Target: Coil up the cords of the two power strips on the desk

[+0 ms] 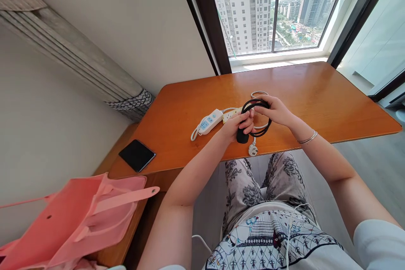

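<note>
A black cable (264, 130), wound into loose loops, is held between both hands above the front of the table. My left hand (238, 125) closes round the near side of the loops, with a black plug or adapter block (242, 136) hanging just below its fingers. On the far side of the coil, my right hand (276, 109) grips the loops with thumb and fingers. Behind the hands lie a white power strip (211, 121) with blue sockets and a second, cream strip (230, 115), partly hidden. A white plug (253, 149) rests by the table's front edge.
The brown wooden table (303, 93) stands against a window (272, 17). A black tablet or phone (137, 155) lies at its left. A pink bag (95, 211) with an open flap sits at the lower left. A gathered curtain (95, 71) hangs by the wall.
</note>
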Tool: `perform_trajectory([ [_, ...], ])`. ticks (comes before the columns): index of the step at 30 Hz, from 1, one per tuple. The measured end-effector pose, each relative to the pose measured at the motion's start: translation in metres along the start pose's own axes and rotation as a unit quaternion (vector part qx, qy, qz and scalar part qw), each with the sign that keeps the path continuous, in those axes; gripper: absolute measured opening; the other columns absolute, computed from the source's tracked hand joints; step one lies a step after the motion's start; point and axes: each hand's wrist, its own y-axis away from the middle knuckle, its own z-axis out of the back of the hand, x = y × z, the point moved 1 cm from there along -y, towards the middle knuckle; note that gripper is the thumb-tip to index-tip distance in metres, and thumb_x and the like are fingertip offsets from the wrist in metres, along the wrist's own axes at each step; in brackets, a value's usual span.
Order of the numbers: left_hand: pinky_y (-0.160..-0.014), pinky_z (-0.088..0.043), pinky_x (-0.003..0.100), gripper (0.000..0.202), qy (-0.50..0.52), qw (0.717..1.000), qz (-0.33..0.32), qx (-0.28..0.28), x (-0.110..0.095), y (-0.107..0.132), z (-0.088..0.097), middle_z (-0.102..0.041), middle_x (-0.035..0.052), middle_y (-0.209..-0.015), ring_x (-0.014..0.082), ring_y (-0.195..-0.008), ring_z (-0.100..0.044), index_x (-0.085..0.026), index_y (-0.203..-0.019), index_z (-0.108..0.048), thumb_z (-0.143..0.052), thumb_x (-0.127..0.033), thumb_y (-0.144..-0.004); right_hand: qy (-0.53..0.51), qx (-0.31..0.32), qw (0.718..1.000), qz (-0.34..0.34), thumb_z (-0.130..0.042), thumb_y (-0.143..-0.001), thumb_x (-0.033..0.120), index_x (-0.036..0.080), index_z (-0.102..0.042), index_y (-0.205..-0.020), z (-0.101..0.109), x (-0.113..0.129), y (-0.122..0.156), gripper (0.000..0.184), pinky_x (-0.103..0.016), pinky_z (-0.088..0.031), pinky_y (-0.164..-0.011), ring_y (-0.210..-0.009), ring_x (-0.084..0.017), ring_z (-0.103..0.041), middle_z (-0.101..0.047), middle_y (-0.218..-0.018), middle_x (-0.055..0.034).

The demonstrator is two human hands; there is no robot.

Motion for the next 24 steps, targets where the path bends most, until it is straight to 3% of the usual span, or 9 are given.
perform_trajectory([
  [3, -0.057, -0.058, 0.025, 0.046, 0.004, 1.000, 0.010, -0.006, -0.001, -0.001, -0.005, -0.034, -0.0110, -0.040, 0.0081, -0.036, -0.042, -0.021, -0.071, -0.049, -0.074, -0.056, -0.086, 0.012, -0.030, 0.999, -0.004, -0.061, -0.093, 0.043, 0.018, -0.071, -0.100, -0.001, -0.004, 0.001, 0.027, -0.035, -0.051, -0.086, -0.091, -0.020, -0.064, -0.071, -0.094, -0.0045],
  [6, -0.059, -0.059, 0.028, 0.056, 0.024, 0.998, 0.031, -0.048, 0.001, -0.003, -0.007, -0.038, -0.0092, -0.039, 0.0096, -0.035, -0.045, -0.021, -0.067, -0.043, -0.061, -0.069, -0.090, 0.066, -0.076, 0.995, 0.021, -0.059, -0.095, 0.041, 0.019, -0.072, -0.096, -0.002, -0.005, 0.001, 0.025, -0.035, -0.050, -0.087, -0.092, -0.020, -0.061, -0.068, -0.093, -0.0051],
  [11, -0.067, -0.061, 0.031, 0.045, 0.063, 0.982, 0.023, -0.174, 0.005, -0.007, -0.002, -0.062, -0.0008, -0.053, 0.0176, -0.056, -0.070, -0.018, -0.076, -0.055, -0.061, -0.058, -0.095, 0.095, -0.104, 0.987, 0.073, -0.062, -0.096, 0.043, 0.022, -0.075, -0.102, 0.001, -0.003, 0.005, 0.026, -0.034, -0.049, -0.078, -0.087, -0.019, -0.059, -0.067, -0.100, -0.0074],
  [14, -0.070, -0.062, 0.031, 0.043, 0.103, 0.964, -0.017, -0.245, 0.002, -0.010, 0.005, -0.071, 0.0020, -0.063, 0.0193, -0.066, -0.075, -0.019, -0.075, -0.054, -0.061, -0.056, -0.095, 0.085, -0.049, 0.989, 0.109, -0.062, -0.095, 0.053, 0.024, -0.078, -0.096, 0.006, -0.001, 0.010, 0.033, -0.034, -0.047, -0.071, -0.076, -0.018, -0.056, -0.064, -0.082, -0.0046],
  [18, -0.073, -0.061, 0.026, 0.045, 0.158, 0.931, -0.110, -0.311, -0.007, -0.016, 0.017, -0.074, 0.0015, -0.071, 0.0131, -0.066, -0.073, -0.020, -0.072, -0.047, -0.060, -0.055, -0.097, 0.066, 0.055, 0.989, 0.124, -0.060, -0.094, 0.064, 0.025, -0.081, -0.096, 0.010, -0.001, 0.015, 0.044, -0.032, -0.043, -0.063, -0.065, -0.016, -0.051, -0.059, -0.071, -0.0023],
  [24, -0.086, -0.057, 0.024, 0.042, 0.183, 0.908, -0.188, -0.327, -0.010, -0.024, 0.014, -0.074, 0.0010, -0.079, 0.0103, -0.078, -0.073, -0.021, -0.070, -0.044, -0.051, -0.045, -0.104, 0.079, 0.127, 0.978, 0.148, -0.061, -0.095, 0.061, 0.025, -0.082, -0.099, -0.006, 0.008, 0.019, 0.042, -0.030, -0.044, -0.060, -0.062, -0.014, -0.052, -0.060, -0.071, -0.0023],
])
